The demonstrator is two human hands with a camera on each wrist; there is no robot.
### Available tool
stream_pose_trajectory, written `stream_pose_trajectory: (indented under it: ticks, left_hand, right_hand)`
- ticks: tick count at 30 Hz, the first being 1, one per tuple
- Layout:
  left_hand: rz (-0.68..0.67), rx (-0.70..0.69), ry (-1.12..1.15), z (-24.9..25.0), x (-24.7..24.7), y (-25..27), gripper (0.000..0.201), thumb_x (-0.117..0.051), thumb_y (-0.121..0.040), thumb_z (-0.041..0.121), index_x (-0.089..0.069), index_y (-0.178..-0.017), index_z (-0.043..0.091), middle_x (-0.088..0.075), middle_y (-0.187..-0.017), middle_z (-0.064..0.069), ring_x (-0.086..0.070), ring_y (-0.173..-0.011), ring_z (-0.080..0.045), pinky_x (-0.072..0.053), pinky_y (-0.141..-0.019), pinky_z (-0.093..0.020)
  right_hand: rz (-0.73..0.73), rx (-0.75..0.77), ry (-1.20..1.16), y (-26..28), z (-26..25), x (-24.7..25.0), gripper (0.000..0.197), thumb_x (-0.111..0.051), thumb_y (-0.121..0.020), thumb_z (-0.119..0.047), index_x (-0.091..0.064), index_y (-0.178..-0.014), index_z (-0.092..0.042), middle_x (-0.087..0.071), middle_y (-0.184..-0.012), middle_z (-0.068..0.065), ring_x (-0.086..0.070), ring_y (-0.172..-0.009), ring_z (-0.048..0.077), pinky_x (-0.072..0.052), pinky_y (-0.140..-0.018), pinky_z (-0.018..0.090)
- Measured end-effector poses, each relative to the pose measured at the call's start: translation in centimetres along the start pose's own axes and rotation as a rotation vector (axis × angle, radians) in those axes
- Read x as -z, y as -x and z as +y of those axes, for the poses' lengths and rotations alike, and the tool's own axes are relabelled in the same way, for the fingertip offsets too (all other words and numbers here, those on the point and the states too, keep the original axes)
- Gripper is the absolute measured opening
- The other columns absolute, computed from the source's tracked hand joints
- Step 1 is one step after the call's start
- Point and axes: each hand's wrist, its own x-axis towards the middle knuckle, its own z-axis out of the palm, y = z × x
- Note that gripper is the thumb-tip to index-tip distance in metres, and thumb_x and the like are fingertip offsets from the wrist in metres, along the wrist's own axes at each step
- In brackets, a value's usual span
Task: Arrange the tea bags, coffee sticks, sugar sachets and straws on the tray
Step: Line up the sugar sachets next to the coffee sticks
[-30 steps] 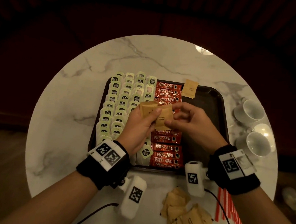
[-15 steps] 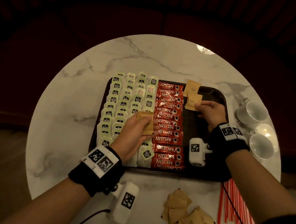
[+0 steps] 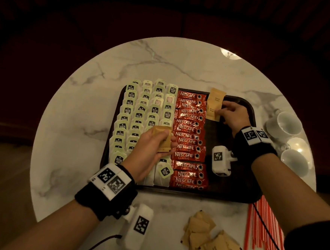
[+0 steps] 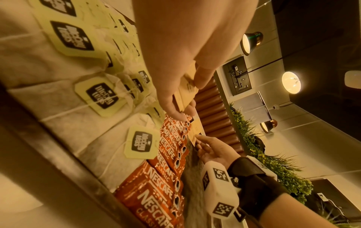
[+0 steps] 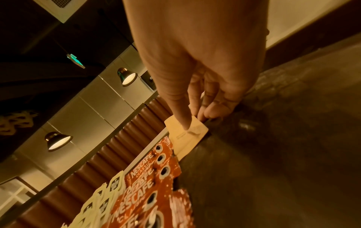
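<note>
Two sugar sachets (image 3: 214, 106) start a column beside the coffee sticks (image 3: 188, 138); right hand (image 3: 234, 116) fingers pinch the nearer one's right edge. Left hand (image 3: 150, 149) grips spare sachets (image 3: 164, 142) over the tray (image 3: 239, 194), well apart leftward.

The left grip (image 3: 155, 143) holds sugar sachets (image 3: 162, 139) over the tea bags (image 3: 141, 115). To its right lie the coffee sticks (image 3: 188, 138), then the right grip (image 3: 233, 116) on a sachet (image 3: 212, 113). Behind that sachet lies another one (image 3: 216, 97), on the tray (image 3: 241, 190).
</note>
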Motion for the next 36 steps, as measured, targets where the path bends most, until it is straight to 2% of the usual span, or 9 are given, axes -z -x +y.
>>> stream_pose_trajectory:
  ticks: [3,13,17,21,25,28,32,36]
  left_hand:
    - [-0.001,0.002,-0.007,-0.05,0.0,-0.03,0.015,-0.047,-0.1,0.014,-0.057,-0.111,0.01,-0.068,-0.094,-0.011,-0.067,-0.084,-0.017,-0.057,-0.08,-0.033]
    - [0.01,0.008,-0.026,-0.1,0.07,-0.12,0.014,-0.047,-0.1,0.014,-0.057,-0.109,0.01,-0.068,-0.093,-0.01,-0.067,-0.082,-0.017,-0.058,-0.079,-0.032]
    - [0.01,0.016,-0.032,-0.15,0.07,-0.08,0.014,-0.047,-0.1,0.014,-0.058,-0.108,0.011,-0.067,-0.094,-0.01,-0.067,-0.081,-0.016,-0.058,-0.078,-0.031]
    - [0.016,0.019,-0.03,-0.16,0.04,-0.1,0.015,-0.048,-0.1,0.013,-0.058,-0.109,0.01,-0.067,-0.093,-0.01,-0.067,-0.081,-0.016,-0.058,-0.077,-0.032]
    - [0.014,0.019,-0.026,-0.18,0.03,-0.04,0.014,-0.048,-0.1,0.013,-0.058,-0.108,0.01,-0.068,-0.092,-0.01,-0.067,-0.08,-0.016,-0.058,-0.078,-0.033]
    - [0.004,0.012,-0.035,-0.17,0.02,0.08,0.014,-0.047,-0.1,0.014,-0.058,-0.108,0.011,-0.068,-0.094,-0.011,-0.067,-0.082,-0.017,-0.057,-0.081,-0.034]
    - [-0.002,0.012,-0.043,-0.26,-0.03,0.05,0.014,-0.047,-0.1,0.014,-0.058,-0.108,0.012,-0.068,-0.096,-0.011,-0.068,-0.083,-0.017,-0.057,-0.081,-0.034]
    - [-0.005,0.008,-0.016,-0.22,-0.04,-0.09,0.016,-0.045,-0.101,0.014,-0.057,-0.11,0.01,-0.068,-0.098,-0.014,-0.067,-0.088,-0.021,-0.055,-0.086,-0.037]
  right_hand:
    - [-0.013,0.009,0.029,-0.64,0.02,-0.01,0.051,-0.073,-0.083,-0.015,-0.06,-0.131,-0.024,-0.067,-0.122,0.004,-0.061,-0.114,0.024,-0.05,-0.101,0.046]
    - [-0.052,0.069,0.083,-0.83,-0.44,0.08,0.045,-0.067,-0.087,-0.012,-0.062,-0.13,-0.025,-0.066,-0.125,0.006,-0.061,-0.115,0.028,-0.049,-0.102,0.047]
    - [-0.034,0.058,0.045,-0.8,-0.65,0.3,0.039,-0.066,-0.089,-0.014,-0.063,-0.127,-0.023,-0.064,-0.126,0.004,-0.059,-0.115,0.024,-0.048,-0.103,0.045]
    - [-0.001,0.061,0.006,-0.83,-0.63,0.43,0.03,-0.063,-0.093,-0.018,-0.065,-0.123,-0.023,-0.064,-0.127,0.003,-0.056,-0.104,0.018,-0.048,-0.103,0.042]
    - [0.002,0.062,0.008,-0.83,-0.62,0.59,0.029,-0.058,-0.095,-0.013,-0.065,-0.122,-0.022,-0.066,-0.122,0.005,-0.057,-0.094,0.016,-0.052,-0.093,0.037]
    - [-0.005,0.073,0.008,-0.76,-0.59,0.59,0.028,-0.058,-0.095,-0.013,-0.065,-0.121,-0.021,-0.065,-0.122,0.005,-0.057,-0.09,0.015,-0.051,-0.091,0.037]
    - [-0.007,0.096,0.04,-0.46,-0.91,0.54,0.03,-0.061,-0.095,-0.014,-0.063,-0.125,-0.015,-0.063,-0.126,0.006,-0.059,-0.107,0.023,-0.049,-0.101,0.043]
    - [0.049,0.091,0.005,-0.27,-0.83,0.91,0.025,-0.057,-0.094,-0.013,-0.066,-0.116,-0.02,-0.066,-0.119,0.006,-0.06,-0.098,0.021,-0.052,-0.098,0.045]
